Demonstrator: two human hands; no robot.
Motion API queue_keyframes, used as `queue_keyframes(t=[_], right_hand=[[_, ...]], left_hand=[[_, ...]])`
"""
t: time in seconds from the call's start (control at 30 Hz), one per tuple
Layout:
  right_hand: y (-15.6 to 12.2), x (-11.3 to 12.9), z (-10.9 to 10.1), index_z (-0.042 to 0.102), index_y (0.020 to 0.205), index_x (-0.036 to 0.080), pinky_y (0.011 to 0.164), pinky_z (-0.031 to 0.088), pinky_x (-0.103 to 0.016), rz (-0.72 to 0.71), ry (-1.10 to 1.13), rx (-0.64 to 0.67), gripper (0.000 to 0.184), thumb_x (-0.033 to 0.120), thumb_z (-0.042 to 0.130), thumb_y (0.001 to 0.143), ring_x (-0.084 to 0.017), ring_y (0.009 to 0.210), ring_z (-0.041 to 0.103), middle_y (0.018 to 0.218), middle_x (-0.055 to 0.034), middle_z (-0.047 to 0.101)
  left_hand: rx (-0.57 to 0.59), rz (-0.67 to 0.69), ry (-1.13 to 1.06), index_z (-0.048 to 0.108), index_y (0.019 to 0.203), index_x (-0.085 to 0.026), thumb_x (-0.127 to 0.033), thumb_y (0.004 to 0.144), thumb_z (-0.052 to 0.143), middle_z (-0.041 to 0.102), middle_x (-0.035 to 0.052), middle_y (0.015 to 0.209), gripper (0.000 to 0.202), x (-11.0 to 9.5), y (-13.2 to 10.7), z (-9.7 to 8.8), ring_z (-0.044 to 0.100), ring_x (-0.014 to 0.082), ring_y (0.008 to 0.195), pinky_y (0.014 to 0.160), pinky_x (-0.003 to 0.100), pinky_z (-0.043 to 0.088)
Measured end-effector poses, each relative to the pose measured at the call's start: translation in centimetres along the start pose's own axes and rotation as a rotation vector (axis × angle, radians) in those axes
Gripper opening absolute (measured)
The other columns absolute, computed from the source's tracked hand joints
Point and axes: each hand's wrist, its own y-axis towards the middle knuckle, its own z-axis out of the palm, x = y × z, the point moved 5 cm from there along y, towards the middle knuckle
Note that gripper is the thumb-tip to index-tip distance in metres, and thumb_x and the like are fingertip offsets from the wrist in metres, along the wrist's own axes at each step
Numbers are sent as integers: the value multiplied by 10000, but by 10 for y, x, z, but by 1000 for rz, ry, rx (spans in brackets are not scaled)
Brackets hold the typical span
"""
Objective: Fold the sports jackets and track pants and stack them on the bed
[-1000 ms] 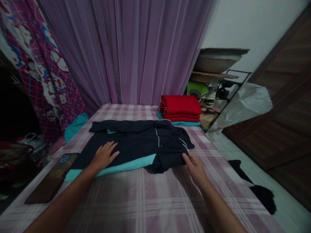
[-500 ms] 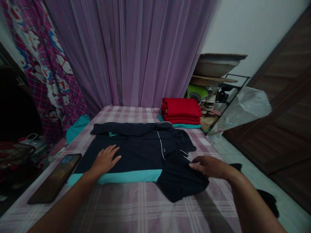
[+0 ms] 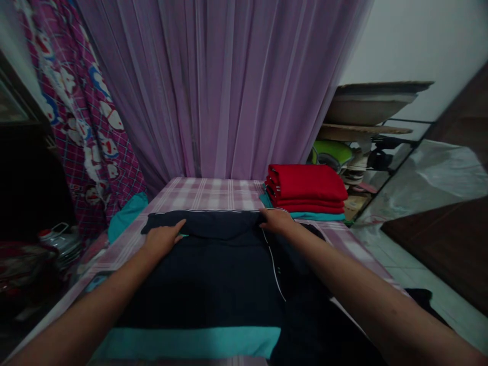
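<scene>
A dark navy shirt with white piping and a teal band lies spread in front of me, its far side turned over in a long folded strip. My left hand rests on the left part of that strip, index finger stretched and thumb apart. At the strip's right end, beside the piping, the fingers of my right hand are closed on the cloth. My right forearm hides part of the sleeve side. Under my left forearm a phone shows only in part.
Red folded clothes are stacked on teal cloth at the far right of the plaid-covered surface. A purple curtain hangs behind. To the right stands a rack with a basin; a plastic bottle is at left.
Both hands have moved away from me to the far folded strip, the left from the shirt's body and the right from the sleeve. The view has shifted, and the shirt appears closer.
</scene>
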Motion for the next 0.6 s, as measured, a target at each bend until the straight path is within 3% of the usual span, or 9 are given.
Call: queue_keyframes(t=[0.1,0.17,0.23,0.33,0.4,0.47,0.53,0.6], right_hand=[[38,-4,7,698,1135,218,843,511,-328,53,23,-4,299,315,587,875,-265,1028,683,1072,-116,741],[59,-10,3,656,1208,184,889,499,-349,105,45,-89,368,327,425,959,-274,1092,657,1149,-145,712],[75,-13,0,536,1362,172,955,476,-374,127,122,-196,446,324,348,987,-277,1167,618,1260,-148,661],[86,-5,7,296,1522,149,1046,429,-356,39,264,-220,620,284,473,944,-251,1280,536,1408,-136,559],[82,4,15,253,1538,129,1109,373,-346,-53,270,-161,722,241,557,893,-241,1367,442,1504,-144,450],[66,7,18,339,1509,136,1152,318,-356,-129,227,-141,693,225,587,868,-245,1414,371,1553,-140,375],[39,-3,16,449,1452,158,1163,300,-373,-189,198,-145,609,250,590,867,-250,1415,368,1542,-128,397],[4,-27,12,548,1374,188,1143,330,-389,-198,214,-142,512,299,576,875,-253,1369,436,1471,-111,499]], left_hand=[[-72,-10,-26,630,1268,-300,-335,847,524,752,121,1018,436,11,35,-11,690,350,982,857,468,503],[-171,-81,-60,645,1226,-295,-356,867,487,748,107,1043,397,18,60,-30,683,337,1007,860,448,505],[-261,-199,-137,554,1329,-275,-396,896,439,731,105,1105,464,25,85,-48,674,323,1042,871,434,507],[-313,-257,-271,254,1521,-175,-432,884,473,605,160,1347,721,25,109,-51,609,312,1183,949,421,484],[-292,-203,-277,214,1530,-128,-414,869,497,449,191,1494,775,23,109,-32,507,307,1310,1025,410,440],[-227,-160,-235,329,1490,-132,-417,876,471,362,187,1551,691,26,95,0,425,317,1378,1070,426,403],[-159,-183,-215,384,1466,-123,-456,898,406,372,198,1543,659,40,71,34,431,334,1372,1060,460,414],[-144,-202,-193,437,1432,-89,-470,904,345,438,211,1497,658,58,41,61,445,329,1362,1069,468,408]])
